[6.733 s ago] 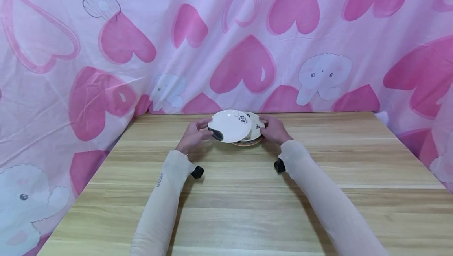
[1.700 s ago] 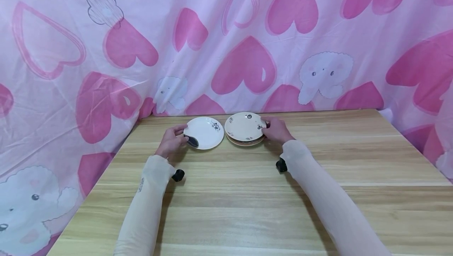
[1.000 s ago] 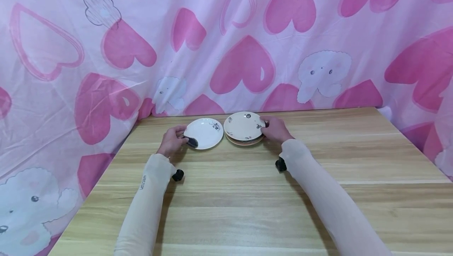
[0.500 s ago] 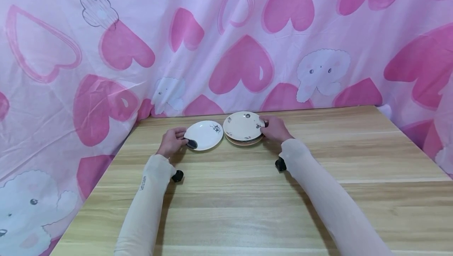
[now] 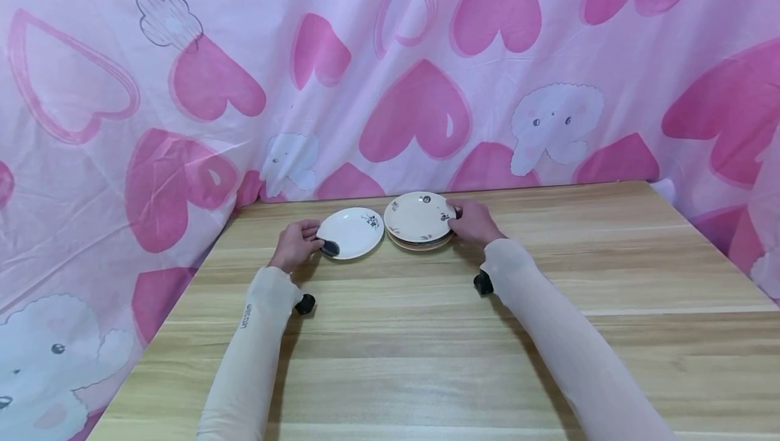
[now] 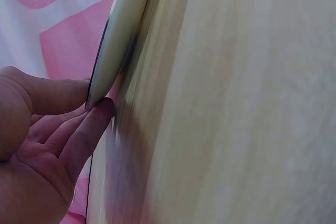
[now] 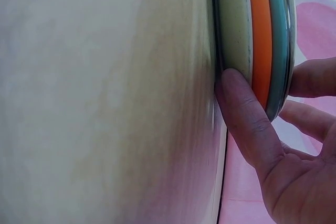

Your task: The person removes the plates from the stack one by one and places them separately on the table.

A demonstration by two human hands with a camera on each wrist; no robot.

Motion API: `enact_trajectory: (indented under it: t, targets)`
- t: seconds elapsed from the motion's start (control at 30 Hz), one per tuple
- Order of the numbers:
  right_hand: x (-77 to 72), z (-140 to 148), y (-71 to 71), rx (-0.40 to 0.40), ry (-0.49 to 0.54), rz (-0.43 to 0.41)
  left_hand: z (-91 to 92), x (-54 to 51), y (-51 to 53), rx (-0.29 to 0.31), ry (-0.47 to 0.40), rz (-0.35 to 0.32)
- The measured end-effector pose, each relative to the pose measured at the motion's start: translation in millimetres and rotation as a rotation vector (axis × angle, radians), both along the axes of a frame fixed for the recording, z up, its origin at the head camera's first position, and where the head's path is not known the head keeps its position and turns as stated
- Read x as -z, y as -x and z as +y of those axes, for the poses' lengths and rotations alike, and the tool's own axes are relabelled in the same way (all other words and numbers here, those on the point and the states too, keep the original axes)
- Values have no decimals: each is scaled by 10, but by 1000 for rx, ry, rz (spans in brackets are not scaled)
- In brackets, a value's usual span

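Note:
A round white plate (image 5: 353,232) with a dark patch and black floral print is at the left, just beside the plate stack. My left hand (image 5: 297,244) pinches its left rim, thumb on top and a fingertip underneath in the left wrist view, where the plate's underside (image 6: 122,40) shows close to the tabletop. At the right stands a stack of plates, with a cream printed plate (image 5: 420,216) uppermost. My right hand (image 5: 477,223) grips the stack's right edge. The right wrist view shows an orange plate (image 7: 260,30) and a teal plate (image 7: 276,40) among its layers.
The wooden table (image 5: 390,346) extends toward me and to both sides. Behind it hangs a pink curtain (image 5: 414,116) with hearts, close to the far edge. A black wrist device (image 5: 305,303) sits under the left sleeve, another black device (image 5: 483,283) under the right.
The white plate, earlier held overlapping the stack, has moved left and down with my left hand to the stack's side. My right hand has stayed at the stack. Little differs over the last second.

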State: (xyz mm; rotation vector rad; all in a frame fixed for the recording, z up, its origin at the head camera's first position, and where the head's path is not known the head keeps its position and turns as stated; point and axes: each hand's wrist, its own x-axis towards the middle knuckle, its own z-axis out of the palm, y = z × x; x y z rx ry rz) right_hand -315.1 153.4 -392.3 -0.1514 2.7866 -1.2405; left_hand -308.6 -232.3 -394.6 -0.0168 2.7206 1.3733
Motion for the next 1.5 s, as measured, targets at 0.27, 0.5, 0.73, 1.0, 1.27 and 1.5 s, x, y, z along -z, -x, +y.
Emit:
enact_trajectory:
  t: [0.27,0.5,0.73,1.0,1.27,1.5]
  targets:
    - [5,8,14,-7,13,4,-6,-10,-4,16,15,19]
    - [12,11,24,0,26,-13,-14,-31,20,-6,0,36]
    - [22,15,27,-2,20,-2,67,-106,6,5,-27,108]
    - [3,-5,3,1,-8,12,209,-147,21,50,-75,145]
    - [15,2,7,9,1,-4,364,-158,49,92,-89,135]
    - [-5,3,27,-1,-43,23,583,-212,39,197,-81,83]
